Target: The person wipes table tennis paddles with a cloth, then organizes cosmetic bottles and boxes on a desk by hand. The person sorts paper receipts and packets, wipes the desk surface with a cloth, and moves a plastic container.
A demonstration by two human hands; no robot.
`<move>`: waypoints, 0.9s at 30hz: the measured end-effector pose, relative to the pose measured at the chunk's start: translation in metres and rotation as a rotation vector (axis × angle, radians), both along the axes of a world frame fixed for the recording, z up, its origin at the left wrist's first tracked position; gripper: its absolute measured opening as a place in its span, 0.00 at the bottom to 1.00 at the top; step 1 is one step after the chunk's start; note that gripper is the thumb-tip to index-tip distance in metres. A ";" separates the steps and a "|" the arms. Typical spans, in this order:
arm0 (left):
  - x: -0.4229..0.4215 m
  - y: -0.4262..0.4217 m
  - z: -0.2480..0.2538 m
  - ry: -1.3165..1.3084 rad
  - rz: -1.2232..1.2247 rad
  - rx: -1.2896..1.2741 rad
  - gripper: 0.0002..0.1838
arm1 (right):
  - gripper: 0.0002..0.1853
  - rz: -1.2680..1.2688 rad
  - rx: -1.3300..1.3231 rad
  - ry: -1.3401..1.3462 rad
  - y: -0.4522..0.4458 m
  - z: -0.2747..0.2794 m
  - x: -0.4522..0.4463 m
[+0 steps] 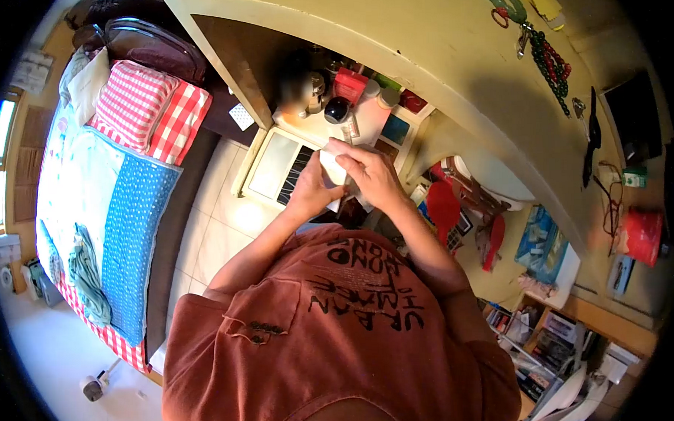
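Note:
Both hands meet in front of my chest around a small white object (332, 167), whose kind I cannot make out because fingers cover part of it. My left hand (312, 190) grips it from the left, with the thumb toward the right hand. From the right and above, my right hand (373, 175) has its fingers bent over the object's top. Below the hands, something pale and partly hidden shows by the shirt. Just beyond is a shelf top (302, 125) with a round black item (337, 110), a red pack (349, 85) and a white-lidded jar (388, 97).
A cabinet door with a pale panel (272, 167) stands left of the hands. Further left is a bed with a blue spotted cover (143, 232). On the right are a yellow cabinet edge (451, 88), hanging bead strings (551, 66) and a red container (641, 235).

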State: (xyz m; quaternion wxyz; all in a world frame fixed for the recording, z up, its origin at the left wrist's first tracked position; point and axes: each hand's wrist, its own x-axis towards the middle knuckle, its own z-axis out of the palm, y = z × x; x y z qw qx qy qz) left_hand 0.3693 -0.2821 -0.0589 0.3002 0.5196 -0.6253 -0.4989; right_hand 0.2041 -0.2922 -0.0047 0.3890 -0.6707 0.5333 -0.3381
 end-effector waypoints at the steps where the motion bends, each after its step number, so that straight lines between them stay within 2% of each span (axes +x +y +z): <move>1: 0.004 -0.001 -0.008 0.118 0.023 -0.019 0.40 | 0.23 0.004 0.024 -0.050 -0.004 -0.003 0.000; 4: 0.015 0.000 -0.016 0.066 0.176 -0.070 0.39 | 0.26 -0.104 0.047 0.056 -0.037 0.002 -0.024; 6: 0.021 -0.002 -0.019 0.076 0.219 -0.101 0.39 | 0.22 -0.195 0.053 0.166 -0.067 0.014 -0.041; 8: 0.025 -0.007 -0.029 0.141 0.301 -0.115 0.37 | 0.21 -0.263 -0.047 0.262 -0.103 -0.026 -0.071; 10: 0.029 -0.012 -0.043 0.136 0.322 -0.111 0.37 | 0.22 -0.218 -0.115 0.277 -0.142 -0.090 -0.109; 11: 0.031 -0.013 -0.049 0.128 0.338 -0.106 0.36 | 0.23 -0.207 -0.112 0.317 -0.150 -0.094 -0.110; 14: 0.034 -0.016 -0.069 0.131 0.339 -0.109 0.35 | 0.29 -0.147 -0.185 0.469 -0.166 -0.102 -0.099; 18: 0.036 -0.014 -0.082 0.053 0.339 -0.074 0.35 | 0.35 -0.140 -0.099 0.557 -0.159 -0.055 -0.042; 21: 0.037 -0.014 -0.083 0.026 0.333 -0.092 0.36 | 0.32 -0.145 0.096 0.428 -0.154 -0.043 -0.024; 24: 0.037 -0.014 -0.080 0.035 0.333 -0.097 0.36 | 0.27 -0.129 -0.044 0.335 -0.160 -0.067 -0.028; 27: 0.037 -0.015 -0.085 0.051 0.322 -0.095 0.36 | 0.22 -0.180 -0.128 0.488 -0.168 -0.123 -0.058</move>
